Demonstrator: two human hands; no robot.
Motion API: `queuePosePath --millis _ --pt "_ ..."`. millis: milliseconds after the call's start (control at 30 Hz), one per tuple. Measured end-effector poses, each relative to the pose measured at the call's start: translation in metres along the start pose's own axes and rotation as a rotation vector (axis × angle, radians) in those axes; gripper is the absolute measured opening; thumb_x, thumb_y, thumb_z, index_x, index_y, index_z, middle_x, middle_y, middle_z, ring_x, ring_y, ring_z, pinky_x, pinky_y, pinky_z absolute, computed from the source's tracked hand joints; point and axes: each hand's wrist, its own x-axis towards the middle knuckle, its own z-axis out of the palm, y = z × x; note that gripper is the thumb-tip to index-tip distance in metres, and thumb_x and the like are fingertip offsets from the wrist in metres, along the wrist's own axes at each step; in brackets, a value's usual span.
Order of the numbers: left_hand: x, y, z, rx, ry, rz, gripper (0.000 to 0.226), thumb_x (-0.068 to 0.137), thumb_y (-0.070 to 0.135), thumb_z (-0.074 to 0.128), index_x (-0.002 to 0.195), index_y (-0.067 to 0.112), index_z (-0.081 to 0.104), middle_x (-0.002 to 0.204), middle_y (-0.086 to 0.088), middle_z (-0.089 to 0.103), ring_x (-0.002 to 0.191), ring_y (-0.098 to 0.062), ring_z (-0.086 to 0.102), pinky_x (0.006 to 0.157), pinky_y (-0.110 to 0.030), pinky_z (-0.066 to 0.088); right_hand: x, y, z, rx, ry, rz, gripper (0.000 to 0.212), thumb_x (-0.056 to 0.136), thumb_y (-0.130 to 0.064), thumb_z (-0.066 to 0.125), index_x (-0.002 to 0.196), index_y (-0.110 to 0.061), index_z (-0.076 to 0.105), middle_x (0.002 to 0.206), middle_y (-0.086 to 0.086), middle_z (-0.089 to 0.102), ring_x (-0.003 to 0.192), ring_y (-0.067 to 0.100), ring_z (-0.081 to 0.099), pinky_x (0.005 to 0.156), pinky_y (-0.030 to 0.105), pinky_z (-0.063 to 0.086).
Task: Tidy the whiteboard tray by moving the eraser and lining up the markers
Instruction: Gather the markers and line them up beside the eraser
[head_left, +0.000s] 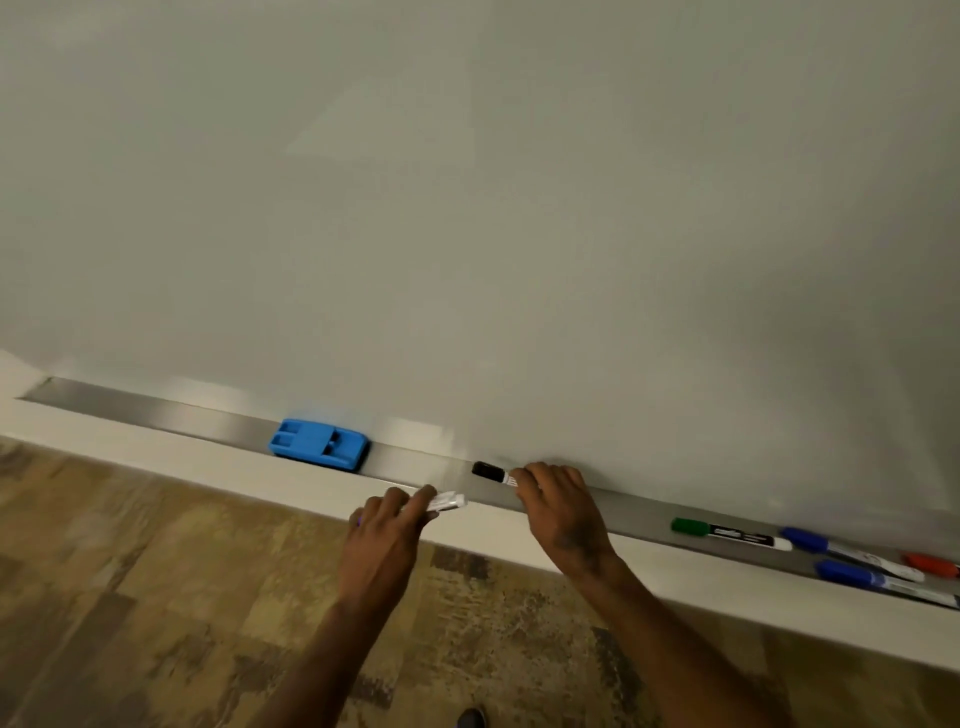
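Tray (156, 415) bare left of eraser (318, 444); markers (730, 534) crowd right.

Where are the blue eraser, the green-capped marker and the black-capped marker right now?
blue eraser (318, 445), head view, middle of its top.
green-capped marker (730, 533), head view, mid-barrel.
black-capped marker (488, 471), head view, on its cap.

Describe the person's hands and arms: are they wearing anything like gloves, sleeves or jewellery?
Both arms are bare up to the picture's lower edge, with no sleeves showing. The left hand and right hand wear no gloves, and no watch, bracelet or ring is visible.
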Motion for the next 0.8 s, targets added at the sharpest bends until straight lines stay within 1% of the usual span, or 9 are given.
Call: queuePosePath --millis 67,200,300,400,567,633,667,733,800 --pt "-0.007 -0.025 -0.009 -0.038 -0.024 -0.059 0.034 0.095 0.031 0.053 0.129 0.024 0.052 0.102 -0.005 0.062 0.086 -0.025 0.056 0.069 -0.042 0.053 0.020 -0.023 0.014 -0.023 -0.011 -0.036 0.006 0.088 -0.016 0.065 0.091 -0.016 0.069 0.075 0.000 0.065 0.065 0.021 0.062 0.060 0.032 0.052" --pt "-0.017 -0.069 -0.015 -0.012 -0.049 -0.064 0.033 0.093 0.024 0.056 0.126 0.026 0.051 0.105 -0.003 0.060 0.090 -0.021 0.055 0.073 -0.039 0.049 0.048 -0.057 0.040 -0.136 -0.095 -0.120 0.017 0.087 -0.013 0.053 0.081 -0.020 0.068 0.071 -0.003 0.065 0.062 0.017 0.061 0.055 0.028 0.051" --pt "-0.021 -0.088 -0.014 -0.043 -0.057 -0.045 0.047 0.083 0.004 0.051 0.126 0.022 0.050 0.109 -0.003 0.057 0.091 -0.019 0.053 0.073 -0.034 0.044 0.059 -0.068 0.055 -0.219 -0.137 -0.151 0.018 0.080 -0.008 0.055 0.073 -0.020 0.066 0.065 -0.003 0.063 0.059 0.016 0.060 0.053 0.026 0.052" --pt "-0.023 -0.102 -0.013 -0.072 -0.032 0.020 0.040 0.082 0.006 0.043 0.118 0.014 0.058 0.105 -0.005 0.058 0.087 -0.018 0.054 0.071 -0.033 0.049 0.065 -0.074 0.066 -0.252 -0.166 -0.135 0.013 0.073 -0.007 0.067 0.070 -0.020 0.066 0.063 -0.003 0.062 0.059 0.016 0.060 0.054 0.026 0.053" --pt "-0.014 -0.114 -0.007 0.003 -0.053 0.056 0.034 0.083 0.022 0.069 0.117 0.023 0.062 0.104 -0.002 0.061 0.096 -0.022 0.057 0.090 -0.043 0.049 0.062 -0.080 0.081 -0.161 -0.237 -0.070 0.013 0.070 -0.013 0.079 0.079 -0.016 0.070 0.075 0.001 0.068 0.067 0.017 0.064 0.058 0.027 0.055" --pt "-0.007 -0.111 -0.005 0.023 -0.076 0.032 0.045 0.077 0.030 0.077 0.119 0.027 0.060 0.105 -0.002 0.061 0.097 -0.023 0.057 0.089 -0.045 0.050 0.065 -0.084 0.073 -0.078 -0.196 0.029 0.016 0.068 -0.015 0.081 0.081 -0.017 0.072 0.076 0.001 0.069 0.069 0.017 0.065 0.057 0.026 0.055" --pt "-0.003 -0.107 -0.004 0.016 -0.090 0.024 0.048 0.078 0.029 0.077 0.122 0.028 0.058 0.107 -0.003 0.060 0.098 -0.023 0.056 0.086 -0.040 0.050 0.068 -0.085 0.064 0.046 -0.166 0.173 0.017 0.070 -0.019 0.080 0.084 -0.019 0.072 0.078 0.000 0.069 0.071 0.018 0.066 0.057 0.026 0.055" --pt "0.008 -0.098 -0.002 -0.009 -0.119 0.009 0.049 0.085 0.023 0.068 0.130 0.030 0.051 0.115 -0.003 0.056 0.104 -0.022 0.050 0.084 -0.034 0.048 0.071 -0.091 0.045 0.429 -0.150 0.528 0.014 0.085 -0.033 0.067 0.096 -0.025 0.070 0.087 -0.004 0.068 0.078 0.015 0.065 0.063 0.021 0.052" --pt "0.020 -0.088 0.002 -0.031 -0.108 0.011 0.050 0.089 0.016 0.059 0.134 0.031 0.045 0.119 -0.004 0.052 0.108 -0.022 0.047 0.085 -0.034 0.047 0.062 -0.100 0.032 0.725 -0.190 0.718 0.031 0.093 -0.048 0.050 0.106 -0.026 0.067 0.093 -0.008 0.066 0.078 0.006 0.063 0.065 0.011 0.045"
